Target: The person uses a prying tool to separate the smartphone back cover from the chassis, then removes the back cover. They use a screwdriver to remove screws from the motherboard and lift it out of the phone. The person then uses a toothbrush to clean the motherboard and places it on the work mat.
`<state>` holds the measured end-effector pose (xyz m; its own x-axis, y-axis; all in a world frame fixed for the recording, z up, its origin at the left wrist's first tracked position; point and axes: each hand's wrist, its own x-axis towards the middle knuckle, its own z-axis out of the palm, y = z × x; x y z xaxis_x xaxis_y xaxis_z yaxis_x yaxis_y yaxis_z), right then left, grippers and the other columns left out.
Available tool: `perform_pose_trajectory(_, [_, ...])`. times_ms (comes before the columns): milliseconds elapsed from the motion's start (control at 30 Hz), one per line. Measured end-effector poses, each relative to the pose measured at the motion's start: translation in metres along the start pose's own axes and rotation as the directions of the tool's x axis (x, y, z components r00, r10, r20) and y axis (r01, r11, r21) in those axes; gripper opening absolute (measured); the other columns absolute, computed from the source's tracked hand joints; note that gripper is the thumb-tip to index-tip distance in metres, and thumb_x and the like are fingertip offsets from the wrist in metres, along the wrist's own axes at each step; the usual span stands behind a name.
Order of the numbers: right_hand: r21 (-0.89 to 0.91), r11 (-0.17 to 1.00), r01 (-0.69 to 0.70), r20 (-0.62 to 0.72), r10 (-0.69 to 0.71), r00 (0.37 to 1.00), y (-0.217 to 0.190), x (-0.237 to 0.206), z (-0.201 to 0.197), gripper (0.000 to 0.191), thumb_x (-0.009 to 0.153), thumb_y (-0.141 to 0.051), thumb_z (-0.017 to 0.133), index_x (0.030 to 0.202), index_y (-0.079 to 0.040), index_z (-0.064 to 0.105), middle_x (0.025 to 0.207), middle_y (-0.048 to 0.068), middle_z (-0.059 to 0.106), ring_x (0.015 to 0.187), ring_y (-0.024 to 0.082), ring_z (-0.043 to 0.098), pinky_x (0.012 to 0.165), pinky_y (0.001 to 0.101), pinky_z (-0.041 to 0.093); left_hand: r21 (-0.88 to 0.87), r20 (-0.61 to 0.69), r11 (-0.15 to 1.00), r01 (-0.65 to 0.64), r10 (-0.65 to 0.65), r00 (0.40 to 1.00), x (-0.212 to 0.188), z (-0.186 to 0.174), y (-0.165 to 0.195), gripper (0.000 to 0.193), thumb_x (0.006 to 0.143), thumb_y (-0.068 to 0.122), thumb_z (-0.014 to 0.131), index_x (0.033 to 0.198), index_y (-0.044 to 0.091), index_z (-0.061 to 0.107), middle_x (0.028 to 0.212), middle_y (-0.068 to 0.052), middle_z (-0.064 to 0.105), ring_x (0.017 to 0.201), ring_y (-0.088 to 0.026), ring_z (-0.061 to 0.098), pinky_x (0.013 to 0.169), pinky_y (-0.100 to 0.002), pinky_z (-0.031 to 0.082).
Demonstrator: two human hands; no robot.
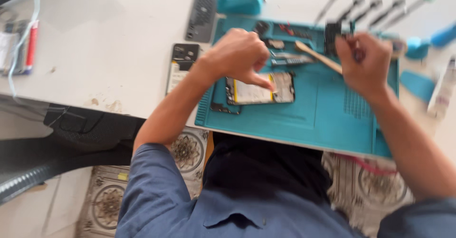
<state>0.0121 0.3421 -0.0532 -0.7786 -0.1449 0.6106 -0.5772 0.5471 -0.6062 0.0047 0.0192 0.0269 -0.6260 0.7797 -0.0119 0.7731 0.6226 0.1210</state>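
Lying face down near the middle of the teal work mat (327,119), the opened phone (260,89) shows its yellowish battery and dark circuit parts, with its near-left corner over a dark flat piece. The left hand (235,55) is curled, one finger (263,82) pressing down on the battery area. The right hand (363,60) hovers apart over the mat's far right, closed around a small dark tool (357,54); motion blur hides the tool's tip and kind.

Risks, as judged: a hard fingertip press could dent the battery or stress the exposed parts; a slip of the tool could scratch them. The phone sits close to the mat's near edge, which overhangs the table (95,57), so a sideways push could send it toward the patterned floor (109,200).

Surroundings: a wooden stick (317,55) lies slanted between the hands, beside metal tweezers (290,59) and small loose parts in the mat's far trays, all easy to knock. A row of screwdrivers (368,8) lies beyond the mat. A second opened phone (181,65) and a grey case (202,15) rest left of the mat, a teal holder (240,0) behind it. The stick lies across the right hand's path to the phone.
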Motion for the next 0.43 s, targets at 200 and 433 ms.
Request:
perform_pose_trajectory(200, [0.196,0.980,0.030,0.037,-0.038,0.999,0.011,-0.007,0.003,0.023,0.117,-0.008,0.071,0.101,0.007,0.065,0.083,0.002,0.063,0.072,0.001,0.054,0.060,0.0175,0.043,0.179,0.002,0.984,0.023,-0.024,1.000,-0.012,0.006,0.031,0.104,0.039,0.097,0.078,0.082,0.003,0.069,0.072,-0.007,0.067,0.078,-0.027,0.066,0.077,-0.040,0.048])
perform_pose_trajectory(433, [0.237,0.971,-0.020,0.092,-0.002,0.996,0.012,-0.010,0.003,0.027,0.123,-0.010,0.072,0.102,0.007,0.067,0.081,0.002,0.062,0.070,0.001,0.054,0.058,0.0175,0.041,0.208,0.076,0.977,0.053,-0.070,0.995,-0.004,0.020,0.033,0.099,0.052,0.088,0.081,0.098,0.001,0.068,0.092,-0.010,0.069,0.091,-0.027,0.064,0.081,-0.039,0.048])
